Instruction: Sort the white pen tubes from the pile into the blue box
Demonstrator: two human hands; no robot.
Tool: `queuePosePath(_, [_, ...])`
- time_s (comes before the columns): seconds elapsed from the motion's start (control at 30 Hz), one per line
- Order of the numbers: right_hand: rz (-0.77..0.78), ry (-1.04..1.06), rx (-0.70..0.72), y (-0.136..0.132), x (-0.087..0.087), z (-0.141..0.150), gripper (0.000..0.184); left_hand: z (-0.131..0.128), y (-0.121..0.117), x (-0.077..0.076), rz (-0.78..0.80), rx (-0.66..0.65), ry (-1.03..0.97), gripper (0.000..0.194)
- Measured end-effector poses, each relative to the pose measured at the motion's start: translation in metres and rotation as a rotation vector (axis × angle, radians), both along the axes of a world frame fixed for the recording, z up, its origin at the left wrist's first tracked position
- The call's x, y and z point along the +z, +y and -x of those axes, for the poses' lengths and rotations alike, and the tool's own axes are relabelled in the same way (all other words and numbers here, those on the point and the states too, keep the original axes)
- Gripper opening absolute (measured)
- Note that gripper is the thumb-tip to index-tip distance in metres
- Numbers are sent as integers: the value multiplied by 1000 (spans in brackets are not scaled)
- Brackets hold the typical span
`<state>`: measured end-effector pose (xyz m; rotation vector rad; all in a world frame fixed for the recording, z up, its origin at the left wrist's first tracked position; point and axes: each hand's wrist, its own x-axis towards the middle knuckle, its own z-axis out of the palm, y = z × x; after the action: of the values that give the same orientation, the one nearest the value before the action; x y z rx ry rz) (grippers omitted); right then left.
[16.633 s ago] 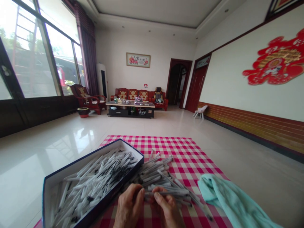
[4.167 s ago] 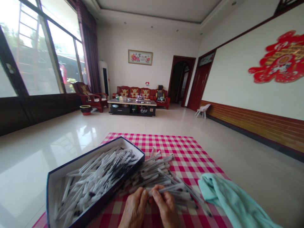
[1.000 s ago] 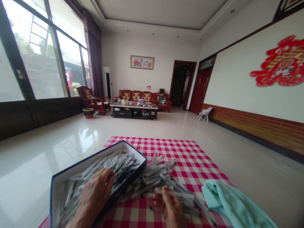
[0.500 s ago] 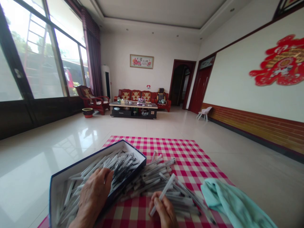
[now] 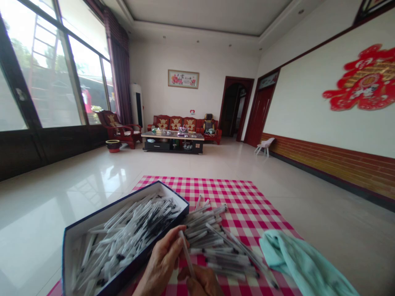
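Both of my hands meet in front of me around one pale, translucent pen [image 5: 188,257], which stands at a slant. My left hand [image 5: 165,257] pinches near its upper end; whether a small part is also between those fingers is hidden. Lower down, my right hand [image 5: 202,281] is closed around the pen's bottom end. To the left lies a blue-edged box [image 5: 123,204] with a white inside, filled with loose translucent pen parts [image 5: 132,230] and some black pieces. Beyond and right of my hands, a pile of pens [image 5: 210,230] with dark ends rests on the cloth.
A pink-and-white checked cloth [image 5: 243,197] lies under the box and pens. A crumpled mint-green cloth [image 5: 296,255] is at its right edge. Farther off stand a low table [image 5: 173,144], a wooden sofa [image 5: 197,123] and a small white chair [image 5: 264,146].
My left hand has come out of the box and moved right to the pen's upper end. My right hand has shifted slightly down and left, still holding the pen.
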<state>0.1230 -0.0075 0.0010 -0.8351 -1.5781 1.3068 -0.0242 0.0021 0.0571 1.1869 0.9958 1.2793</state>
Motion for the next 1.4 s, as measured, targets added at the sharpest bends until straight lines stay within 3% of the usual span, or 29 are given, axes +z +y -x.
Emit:
queuePosePath(0.13, [279, 332, -54, 7, -5, -7, 39, 0, 5, -4, 141, 57, -207, 40])
queuePosePath(0.27, [493, 736, -167, 12, -1, -14, 35, -5, 7, -14, 249, 72, -248, 32])
queuePosePath(0.33, [509, 782, -210, 13, 0, -15, 34, -11, 6, -20, 277, 35, -224, 32])
queuePosePath(0.47, [402, 599, -153, 14, -2, -12, 29, -20, 4, -33, 255, -58, -96, 39])
queuePosePath(0.57, [356, 546, -175, 16, -5, -9, 28, -21, 4, -43, 97, 1, 96, 38])
queuePosePath(0.7, [365, 540, -249, 18, -9, -9, 28, -17, 4, -53, -324, 200, 520, 20])
queuePosePath(0.83, [317, 473, -287, 18, -5, -10, 28, -14, 1, -52, -693, 189, 753, 20])
queuePosePath(0.97, [310, 447, -333, 15, 0, -10, 33, -15, -4, -44, -848, 187, 914, 19])
queuePosePath(1.1, [367, 462, -338, 16, -4, -11, 34, -18, -8, -39, -960, 372, 975, 27])
queuePosePath(1.17, [367, 457, -336, 18, -8, -12, 34, -19, -8, -40, -901, 326, 931, 28])
queuePosePath(1.23, [362, 447, -338, 18, -8, -13, 35, -19, -6, -40, -715, 197, 842, 28])
queuePosePath(1.4, [295, 363, -318, 14, 2, -13, 36, -18, -1, -37, 14, -132, 414, 49])
